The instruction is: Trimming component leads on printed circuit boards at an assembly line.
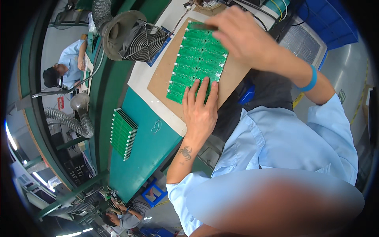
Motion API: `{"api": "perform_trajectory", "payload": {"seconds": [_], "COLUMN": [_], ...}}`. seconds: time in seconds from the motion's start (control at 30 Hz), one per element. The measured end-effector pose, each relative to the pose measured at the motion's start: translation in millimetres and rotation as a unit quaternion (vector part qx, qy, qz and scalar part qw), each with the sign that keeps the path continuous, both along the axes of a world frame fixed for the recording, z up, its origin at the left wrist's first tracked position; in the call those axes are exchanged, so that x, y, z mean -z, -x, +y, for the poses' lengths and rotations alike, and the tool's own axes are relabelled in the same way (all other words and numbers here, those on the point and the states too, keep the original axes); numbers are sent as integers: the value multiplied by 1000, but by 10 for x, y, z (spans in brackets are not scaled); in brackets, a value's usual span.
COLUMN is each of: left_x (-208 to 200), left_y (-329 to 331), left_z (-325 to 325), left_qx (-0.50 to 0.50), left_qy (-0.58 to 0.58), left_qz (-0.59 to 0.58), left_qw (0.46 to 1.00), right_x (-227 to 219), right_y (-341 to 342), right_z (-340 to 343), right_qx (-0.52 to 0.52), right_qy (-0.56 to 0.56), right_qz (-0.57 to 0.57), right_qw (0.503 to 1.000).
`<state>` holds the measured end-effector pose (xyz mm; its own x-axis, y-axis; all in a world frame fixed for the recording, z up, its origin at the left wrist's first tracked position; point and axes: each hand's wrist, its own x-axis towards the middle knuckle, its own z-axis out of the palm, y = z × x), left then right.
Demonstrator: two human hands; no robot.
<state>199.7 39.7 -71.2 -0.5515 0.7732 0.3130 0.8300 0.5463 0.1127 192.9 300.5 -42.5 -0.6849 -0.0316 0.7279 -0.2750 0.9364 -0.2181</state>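
Observation:
A green circuit board panel with rows of repeated small boards and white connectors along its left edge lies on a brown board. My left hand is open, its fingers stretched out and resting on the panel's near end. Over the far right corner of the panel is my right hand, smeared by motion. Its fingers look bent, and whether they hold anything cannot be made out.
A stack of similar green panels stands on the green bench at the left. A fan with a wire guard and a duct hood sit beyond the work board. A blue bin is at the far right. Two co-workers are at the left.

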Motion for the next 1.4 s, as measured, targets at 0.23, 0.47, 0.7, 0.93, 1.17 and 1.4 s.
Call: {"api": "perform_trajectory", "payload": {"seconds": [0.23, 0.47, 0.7, 0.93, 1.17, 1.4], "left_x": [-49, -45, -33, -209, -653, -713], "left_y": [24, 2, -55, -59, 78, 104], "left_z": [39, -54, 34, -96, -380, -485], "left_qx": [19, 7, -30, -34, -73, -73], "left_qy": [-2, 10, -63, 10, -93, -147], "left_qz": [-30, -22, -67, 34, -101, -131], "left_qw": [999, 1000, 995, 999, 988, 978], "right_x": [-634, -382, -502, 154, 102, 189], "right_y": [188, 659, 431, -45, -51, 100], "right_z": [1374, 1532, 1479, 578, 349, 370], "right_qx": [238, 295, 192, -97, -198, -197], "right_qy": [-81, -110, -72, 165, 95, 92], "right_qz": [-122, -131, 85, -25, -38, -50], "right_qw": [960, 940, 975, 981, 975, 975]}}
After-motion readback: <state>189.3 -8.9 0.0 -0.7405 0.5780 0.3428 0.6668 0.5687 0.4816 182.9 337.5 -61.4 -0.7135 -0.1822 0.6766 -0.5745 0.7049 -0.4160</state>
